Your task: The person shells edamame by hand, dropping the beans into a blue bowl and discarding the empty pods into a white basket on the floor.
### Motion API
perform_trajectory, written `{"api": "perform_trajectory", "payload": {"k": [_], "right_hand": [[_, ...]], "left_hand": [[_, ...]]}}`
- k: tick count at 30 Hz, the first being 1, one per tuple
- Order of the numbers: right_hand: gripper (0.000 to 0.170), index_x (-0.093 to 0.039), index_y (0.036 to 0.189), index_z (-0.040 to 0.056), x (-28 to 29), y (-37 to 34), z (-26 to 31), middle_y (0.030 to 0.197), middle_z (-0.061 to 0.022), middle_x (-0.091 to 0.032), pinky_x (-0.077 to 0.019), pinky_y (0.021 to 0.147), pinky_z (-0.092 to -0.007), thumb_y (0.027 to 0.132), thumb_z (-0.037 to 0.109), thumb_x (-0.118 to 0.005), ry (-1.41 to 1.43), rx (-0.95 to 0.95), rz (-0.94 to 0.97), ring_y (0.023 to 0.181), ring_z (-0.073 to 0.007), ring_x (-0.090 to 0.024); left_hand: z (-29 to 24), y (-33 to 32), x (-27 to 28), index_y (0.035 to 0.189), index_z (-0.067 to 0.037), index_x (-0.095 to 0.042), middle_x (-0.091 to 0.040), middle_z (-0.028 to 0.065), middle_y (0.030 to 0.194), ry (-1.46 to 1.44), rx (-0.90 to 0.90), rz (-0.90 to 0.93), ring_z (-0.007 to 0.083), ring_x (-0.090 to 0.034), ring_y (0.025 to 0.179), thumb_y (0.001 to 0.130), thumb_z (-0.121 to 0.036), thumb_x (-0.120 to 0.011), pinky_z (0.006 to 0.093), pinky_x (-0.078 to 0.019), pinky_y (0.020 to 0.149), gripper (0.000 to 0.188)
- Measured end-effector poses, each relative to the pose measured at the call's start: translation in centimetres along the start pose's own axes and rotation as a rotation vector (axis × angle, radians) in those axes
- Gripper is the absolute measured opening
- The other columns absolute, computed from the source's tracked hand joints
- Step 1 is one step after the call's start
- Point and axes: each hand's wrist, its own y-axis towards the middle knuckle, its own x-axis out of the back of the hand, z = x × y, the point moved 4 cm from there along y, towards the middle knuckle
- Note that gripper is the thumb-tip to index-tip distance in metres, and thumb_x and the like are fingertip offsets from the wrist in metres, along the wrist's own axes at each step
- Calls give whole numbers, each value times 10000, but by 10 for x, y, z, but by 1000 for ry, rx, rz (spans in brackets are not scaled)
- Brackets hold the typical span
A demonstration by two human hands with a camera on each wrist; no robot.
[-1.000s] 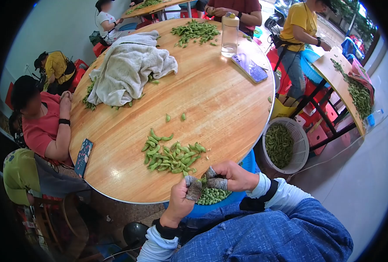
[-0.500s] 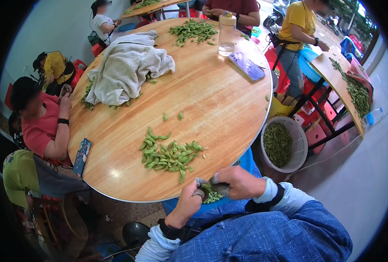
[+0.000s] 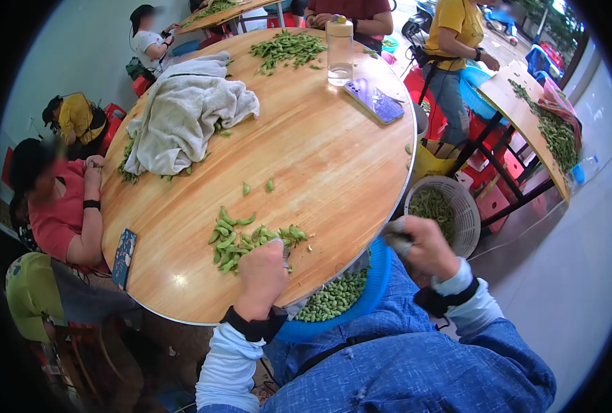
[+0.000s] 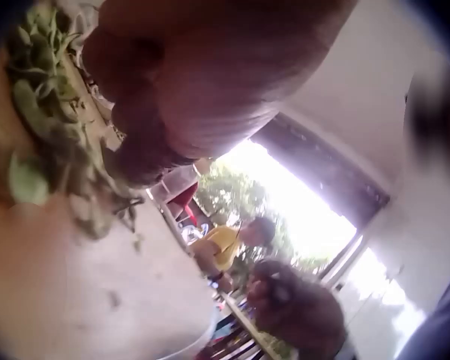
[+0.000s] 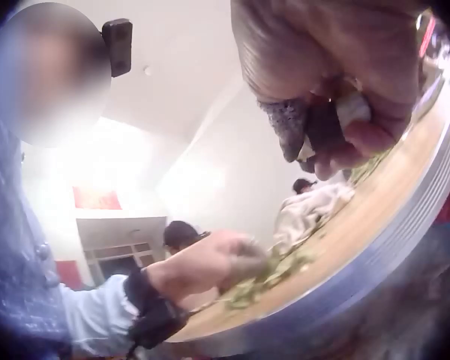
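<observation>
My left hand reaches over the near edge of a pile of green soybean pods on the round table. Its fingertips are hidden behind the hand in the head view; curled fingers show beside the pods in the left wrist view. Off the table's right edge, near the white basket, is my right hand, with grey covers on its fingertips. A small pale sliver shows where its thumb meets the curled fingers. Shelled green beans lie in the blue basin below the table edge.
A white basket of pods stands on the floor at right. On the table are a grey cloth over more pods, a water bottle, a purple phone and a patterned case. People sit around.
My hands, together over the basin with a pod between them before, have parted. The left has moved forward and left to the pile; the right has moved out toward the white basket.
</observation>
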Motion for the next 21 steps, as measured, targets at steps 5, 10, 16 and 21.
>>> {"api": "perform_trajectory", "payload": {"k": [5,10,16,21], "right_hand": [[253,-547,1030,-42,-75,20,31,887,-96,-621,-454,726,-256,826,107,-569,494,-78,304,825,-122,-561],[222,-562,1013,-23,-111,33,47,898,-46,-607,-443,732,-251,841,117,-559,777,-119,353,820,-101,-542],[127,-585,905,28,-111,30,53,770,42,-549,-377,579,-191,854,138,-545,835,-286,544,672,-29,-453],[127,-582,908,25,-108,27,53,760,53,-544,-362,568,-178,854,132,-542,823,-284,548,664,-21,-445]], "left_hand": [[22,-8,7,742,-19,-548,-606,79,688,-1050,128,-40,168,-563,558,774,-65,-579,316,-431,500,64],[19,-29,8,797,-24,-546,-584,89,692,-1731,434,271,42,-406,447,777,-75,-601,169,-287,394,78],[12,-39,4,841,-20,-543,-582,81,670,-1812,457,364,33,-394,445,773,-21,-583,164,-257,386,79],[5,-41,10,845,-18,-537,-577,68,668,-1755,460,330,35,-414,451,753,19,-578,160,-265,385,106]]}}
